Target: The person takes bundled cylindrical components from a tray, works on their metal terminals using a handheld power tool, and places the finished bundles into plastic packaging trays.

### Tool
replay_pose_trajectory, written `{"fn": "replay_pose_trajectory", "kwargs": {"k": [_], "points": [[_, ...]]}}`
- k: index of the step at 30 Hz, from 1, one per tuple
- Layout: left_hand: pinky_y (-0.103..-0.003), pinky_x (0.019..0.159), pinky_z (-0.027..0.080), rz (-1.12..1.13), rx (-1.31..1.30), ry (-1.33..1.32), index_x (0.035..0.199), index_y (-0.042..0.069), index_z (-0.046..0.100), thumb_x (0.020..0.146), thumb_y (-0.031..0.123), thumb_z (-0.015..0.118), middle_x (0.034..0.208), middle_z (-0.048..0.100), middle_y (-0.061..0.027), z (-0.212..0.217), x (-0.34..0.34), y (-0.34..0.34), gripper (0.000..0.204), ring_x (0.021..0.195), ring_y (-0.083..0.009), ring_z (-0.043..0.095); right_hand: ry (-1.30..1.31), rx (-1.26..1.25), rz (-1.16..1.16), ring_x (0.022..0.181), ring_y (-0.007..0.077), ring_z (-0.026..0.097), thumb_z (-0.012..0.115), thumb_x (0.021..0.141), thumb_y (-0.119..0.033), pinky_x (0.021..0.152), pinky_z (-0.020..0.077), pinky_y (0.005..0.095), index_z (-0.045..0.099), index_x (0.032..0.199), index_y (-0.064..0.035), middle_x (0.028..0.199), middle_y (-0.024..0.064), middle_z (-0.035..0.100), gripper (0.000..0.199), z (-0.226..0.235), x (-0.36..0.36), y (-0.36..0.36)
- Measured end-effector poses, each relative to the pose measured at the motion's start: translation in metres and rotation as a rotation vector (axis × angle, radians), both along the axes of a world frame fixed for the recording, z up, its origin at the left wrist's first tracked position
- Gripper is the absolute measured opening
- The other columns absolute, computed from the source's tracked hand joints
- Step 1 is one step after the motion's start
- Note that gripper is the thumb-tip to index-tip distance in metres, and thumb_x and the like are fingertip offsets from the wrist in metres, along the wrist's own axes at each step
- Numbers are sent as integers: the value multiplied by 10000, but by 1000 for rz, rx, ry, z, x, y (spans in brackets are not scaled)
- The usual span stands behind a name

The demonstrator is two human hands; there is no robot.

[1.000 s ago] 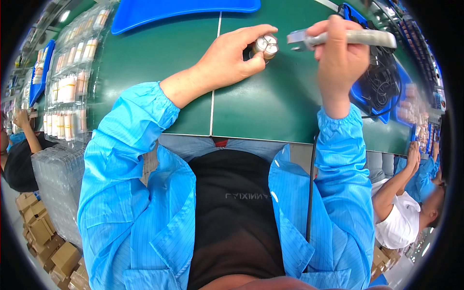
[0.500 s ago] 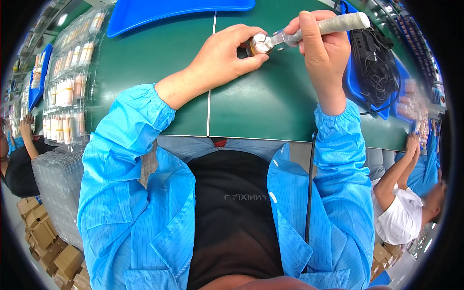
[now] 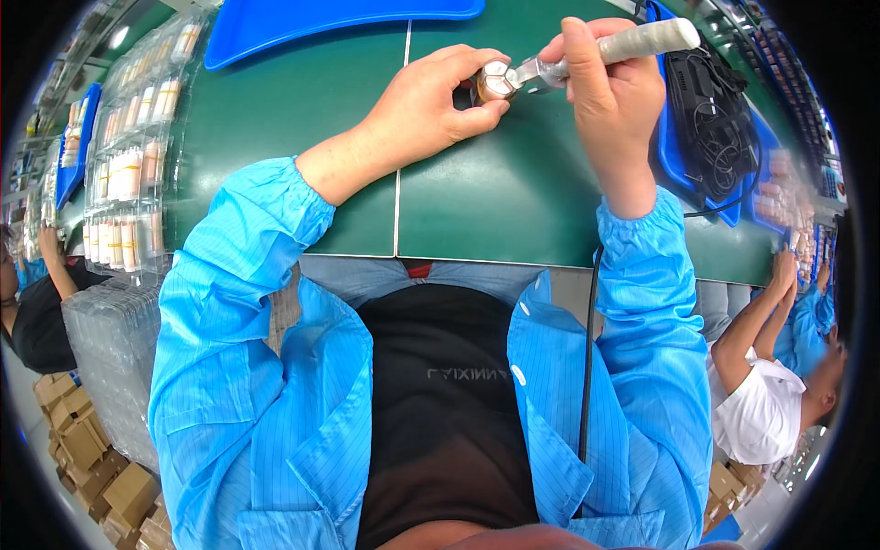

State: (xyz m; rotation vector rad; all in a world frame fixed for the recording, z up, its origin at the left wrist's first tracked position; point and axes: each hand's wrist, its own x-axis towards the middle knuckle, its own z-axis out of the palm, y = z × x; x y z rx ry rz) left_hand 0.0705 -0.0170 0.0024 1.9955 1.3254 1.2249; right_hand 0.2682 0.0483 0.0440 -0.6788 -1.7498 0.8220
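Above the green table my left hand point(image 3: 412, 110) grips a small bundle of cylinders point(image 3: 496, 79) between thumb and fingers. Its pale round ends face up and look like battery cells, though I cannot be sure. My right hand point(image 3: 616, 115) is closed round a tool with a thick, wrapped-looking, pale grey handle point(image 3: 649, 42). The tool's flat metal tip point(image 3: 529, 70) points left and meets the right edge of the bundle's top; whether it presses there I cannot tell. My fingers hide the bundle's lower sides.
A blue tray point(image 3: 339, 20) lies at the table's far edge. Clear plastic trays point(image 3: 137, 183) with white and pink cylinder bundles stand at left. On the right, a blue tray point(image 3: 674, 165) holds black devices and cables point(image 3: 710, 119). Co-workers sit at both sides, one in a white shirt point(image 3: 756, 408).
The tool has shifted slightly left and down, its tip now at the right edge of the bundle's top. The bundle is tilted a little differently in my left hand.
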Motion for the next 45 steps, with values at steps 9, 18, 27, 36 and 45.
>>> {"fn": "replay_pose_trajectory", "kwargs": {"k": [9,18,27,36,45], "points": [[-342,880,553,1,-43,30,1326,56,624,850,164,715,1085,685,-112,5,0,-3,496,979,-243,684,-16,-9,-23,579,39,524,637,1035,-156,521,417,201,614,956,-38,813,49,722,145,-1,-5,-8],[-355,925,546,-58,88,33,1368,46,555,839,195,746,1179,666,-111,2,-2,-4,581,1036,-266,670,207,14,62,583,51,496,577,1065,-175,522,383,204,644,936,-14,819,99,719,218,10,5,8],[-348,867,555,18,-33,-56,1251,56,636,842,203,756,1048,674,-97,0,0,-1,451,933,-237,667,1035,-93,804,567,28,469,594,1056,-187,529,381,175,561,944,-53,781,40,652,177,-16,-31,20],[-344,842,547,2,-25,-36,1256,68,653,830,173,734,1050,678,-102,-2,-2,1,445,914,-234,659,134,-60,123,621,64,560,649,1016,-118,578,452,208,572,941,-40,777,36,652,133,2,-7,-4],[-342,835,551,3,-49,-32,1252,65,656,825,180,733,1040,678,-98,-1,-1,1,448,906,-232,661,-26,7,-32,674,94,615,688,984,-97,614,493,237,600,914,-24,758,37,660,134,12,-12,-16]]}}
